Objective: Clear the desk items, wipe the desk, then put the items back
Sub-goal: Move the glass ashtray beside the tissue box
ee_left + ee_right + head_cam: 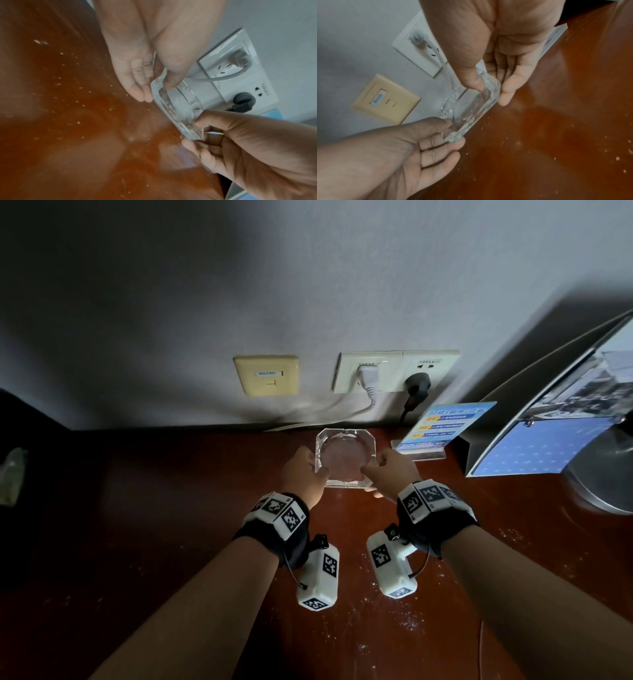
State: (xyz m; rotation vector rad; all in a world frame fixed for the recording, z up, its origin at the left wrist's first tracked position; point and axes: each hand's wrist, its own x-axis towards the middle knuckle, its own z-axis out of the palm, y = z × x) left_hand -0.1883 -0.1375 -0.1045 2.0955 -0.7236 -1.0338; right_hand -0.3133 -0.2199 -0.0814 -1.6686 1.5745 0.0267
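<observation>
A clear, square glass ashtray [346,457] [178,102] [471,108] is close to the wall at the back of the red-brown desk [191,508]. Both hands hold it. My left hand [308,470] [157,93] pinches its left near corner, thumb on the rim and fingers beneath. My right hand [387,470] [490,92] pinches the right near corner the same way. The fingers under the glass keep its near side off the wood. White specks of dust [404,621] dot the desk in front.
A blue sign card [452,426] in a clear stand is just right of the ashtray. Beside it lean a large printed board [548,422] and a grey round base [603,484]. On the wall are a white plug [368,374], a black plug [416,386] and a beige socket plate [267,374].
</observation>
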